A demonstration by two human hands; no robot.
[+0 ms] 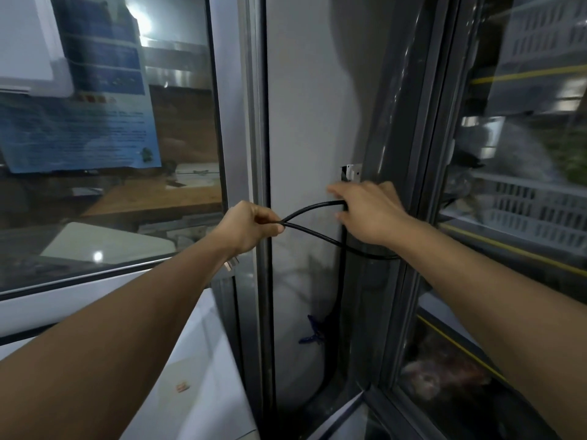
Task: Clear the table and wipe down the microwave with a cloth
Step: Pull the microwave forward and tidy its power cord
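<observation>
- Both forearms reach toward grey wall panel (301, 122).
- Left hand (251, 227) pinches doubled black cord (313, 207); right hand (368, 211) curls over its far end, below outlet (351, 173).
- Microwave, cloth: not visible.
- Judgement: keep loop taut, gather evenly.

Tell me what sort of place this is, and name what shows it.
Probably a shop or canteen back area, by a glass-doored display cooler. Signs: the glass door with yellow-edged shelves and pale crates behind it, a blue notice taped to a window, and a black power cable held by both hands beside a wall socket.
</observation>
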